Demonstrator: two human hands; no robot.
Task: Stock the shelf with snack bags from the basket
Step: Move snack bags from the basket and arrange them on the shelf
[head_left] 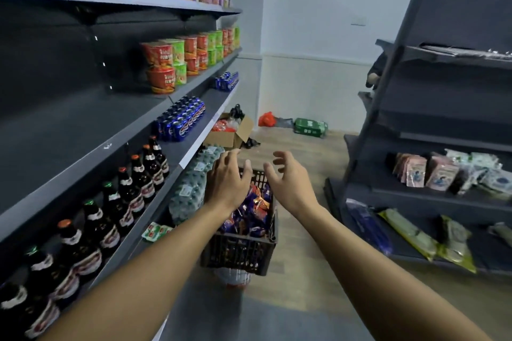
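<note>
A black plastic basket stands in the aisle, raised on a white and red object. It is filled with several blue and orange snack bags. My left hand hovers above the basket's far left part, fingers loosely spread, holding nothing. My right hand hangs above the basket's far right corner, fingers spread and slightly curled, also holding nothing. The dark grey shelf on the left has a long bare stretch beside the noodle cups.
The left shelving holds brown bottles, blue cans, noodle cups and packs of water bottles. A second grey shelf unit with packets stands on the right. An open cardboard box and bags lie on the floor beyond.
</note>
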